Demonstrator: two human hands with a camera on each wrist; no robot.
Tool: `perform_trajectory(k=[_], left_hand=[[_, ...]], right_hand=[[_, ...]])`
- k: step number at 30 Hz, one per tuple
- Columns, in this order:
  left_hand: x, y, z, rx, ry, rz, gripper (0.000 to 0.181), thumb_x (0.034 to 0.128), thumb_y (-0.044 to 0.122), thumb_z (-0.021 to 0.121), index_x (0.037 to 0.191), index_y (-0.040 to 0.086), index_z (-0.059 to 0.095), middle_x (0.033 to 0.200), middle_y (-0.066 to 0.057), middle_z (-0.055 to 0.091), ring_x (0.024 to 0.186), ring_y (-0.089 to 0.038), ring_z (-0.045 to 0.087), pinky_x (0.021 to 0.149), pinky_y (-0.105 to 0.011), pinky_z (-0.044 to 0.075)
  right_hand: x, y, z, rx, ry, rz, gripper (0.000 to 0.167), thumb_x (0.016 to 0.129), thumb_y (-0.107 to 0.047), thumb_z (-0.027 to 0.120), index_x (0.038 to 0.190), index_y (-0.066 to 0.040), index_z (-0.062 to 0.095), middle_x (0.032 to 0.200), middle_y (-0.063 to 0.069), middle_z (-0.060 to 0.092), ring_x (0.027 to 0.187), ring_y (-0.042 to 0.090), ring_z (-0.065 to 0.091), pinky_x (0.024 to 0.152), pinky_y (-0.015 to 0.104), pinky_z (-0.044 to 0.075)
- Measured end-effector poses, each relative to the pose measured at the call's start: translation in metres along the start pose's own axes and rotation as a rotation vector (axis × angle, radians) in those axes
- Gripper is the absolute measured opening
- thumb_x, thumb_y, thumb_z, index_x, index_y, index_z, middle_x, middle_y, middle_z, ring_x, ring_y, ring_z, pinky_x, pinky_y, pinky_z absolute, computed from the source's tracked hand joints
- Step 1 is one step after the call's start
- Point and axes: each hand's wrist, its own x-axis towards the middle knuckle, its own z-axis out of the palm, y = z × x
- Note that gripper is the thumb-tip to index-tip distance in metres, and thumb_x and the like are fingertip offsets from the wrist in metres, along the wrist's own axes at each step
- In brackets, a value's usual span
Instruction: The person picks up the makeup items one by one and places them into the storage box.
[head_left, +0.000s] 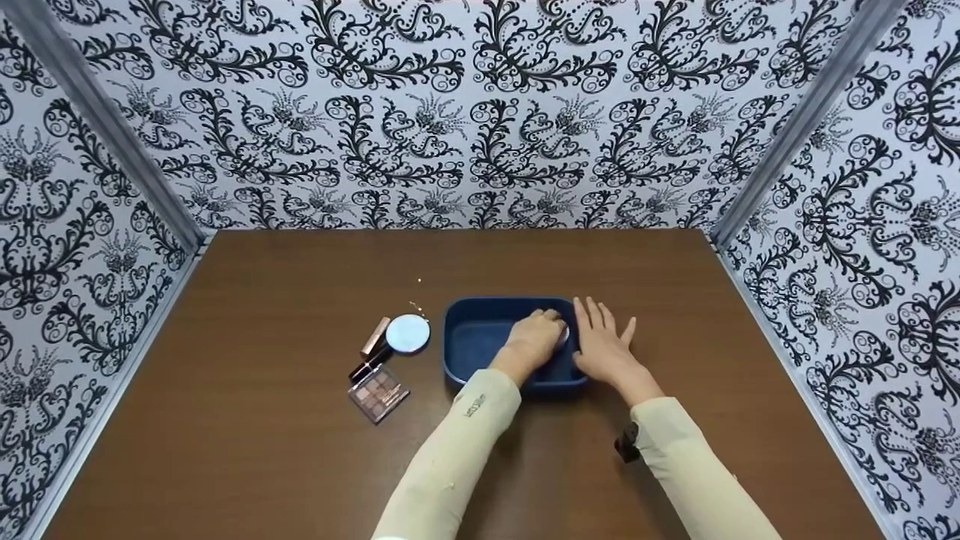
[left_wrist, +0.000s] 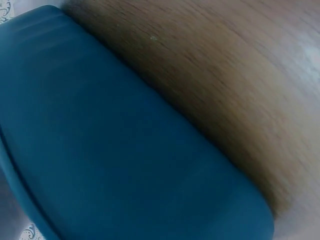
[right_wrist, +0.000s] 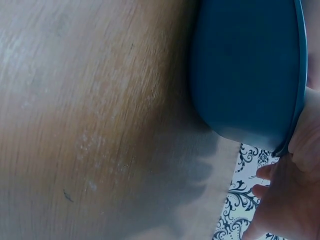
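Observation:
A dark blue rectangular case (head_left: 472, 335), open at the top, sits on the table. My left hand (head_left: 535, 336) reaches inside it near the right end, fingers curled on a small round thing with a shiny pale rim (head_left: 563, 337), mostly hidden by the hand. My right hand (head_left: 601, 349) rests against the case's right rim, its fingers extended and spread. In the left wrist view, the case's outer wall (left_wrist: 125, 135) fills much of the picture. The right wrist view has the case's rounded corner (right_wrist: 245, 75) with the right hand (right_wrist: 287, 200) by its rim.
Left of the case lie a light blue round compact (head_left: 408, 333), a rose-gold tube (head_left: 375, 337), a black tube (head_left: 370, 365) and an eyeshadow palette (head_left: 378, 394). A thin beaded strand (head_left: 418, 307) lies behind the compact. Patterned walls (head_left: 480, 112) border the wooden table (head_left: 225, 450).

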Motion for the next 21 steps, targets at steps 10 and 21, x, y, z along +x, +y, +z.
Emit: perform_trajectory(k=[10, 21], left_hand=[[-0.013, -0.008, -0.006, -0.071, -0.115, 0.016, 0.054, 0.0984, 0.022, 0.061, 0.150, 0.020, 0.045, 0.162, 0.000, 0.035, 0.151, -0.018, 0.032, 0.121, -0.032, 0.032], [-0.043, -0.055, -0.059, -0.174, 0.110, -0.024, 0.053, 0.0924, 0.027, 0.070, 0.142, 0.020, 0.053, 0.155, -0.002, 0.045, 0.144, -0.020, 0.042, 0.118, -0.036, 0.037]], right_hand=[[0.003, 0.000, 0.001, 0.009, -0.022, 0.008, 0.091, 0.092, -0.015, 0.063, 0.161, -0.010, 0.003, 0.167, 0.022, 0.005, 0.153, 0.044, 0.004, 0.109, 0.079, -0.011], [0.003, 0.002, 0.001, 0.000, -0.015, -0.002, 0.091, 0.090, -0.015, 0.061, 0.160, -0.007, 0.003, 0.166, 0.024, 0.006, 0.152, 0.046, 0.006, 0.108, 0.080, -0.010]])
